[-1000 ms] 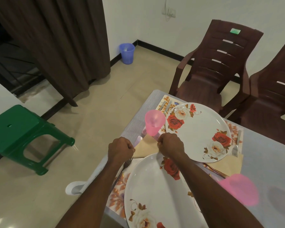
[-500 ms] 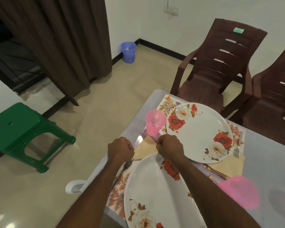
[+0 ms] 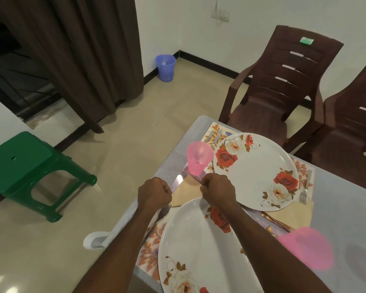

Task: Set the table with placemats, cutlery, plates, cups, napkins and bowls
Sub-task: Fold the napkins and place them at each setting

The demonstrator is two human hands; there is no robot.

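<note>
My left hand (image 3: pixel 154 195) is curled in a fist at the table's left edge, and a shiny knife blade (image 3: pixel 177 183) sticks out of it toward the pink cup (image 3: pixel 199 158). My right hand (image 3: pixel 218 192) pinches the far edge of a tan napkin (image 3: pixel 186 192) lying between the two flowered plates. The near plate (image 3: pixel 190 240) sits on a leaf-patterned placemat (image 3: pixel 150 250), with a fork (image 3: pixel 164 209) beside it under my left wrist. The far plate (image 3: pixel 256 172) has its own fork (image 3: pixel 304 189), a napkin (image 3: pixel 292 216) and cutlery (image 3: pixel 215 138) on a placemat (image 3: pixel 211 129).
A second pink cup (image 3: pixel 306 248) looms blurred at the right, close to the camera. Two brown plastic chairs (image 3: pixel 283 81) (image 3: pixel 357 134) stand at the grey table's (image 3: pixel 171 166) far side. On the floor to the left are a green stool (image 3: pixel 23 166) and a blue bin (image 3: pixel 165 67).
Both hands have stayed almost still at the napkin. Only the view has shifted slightly.
</note>
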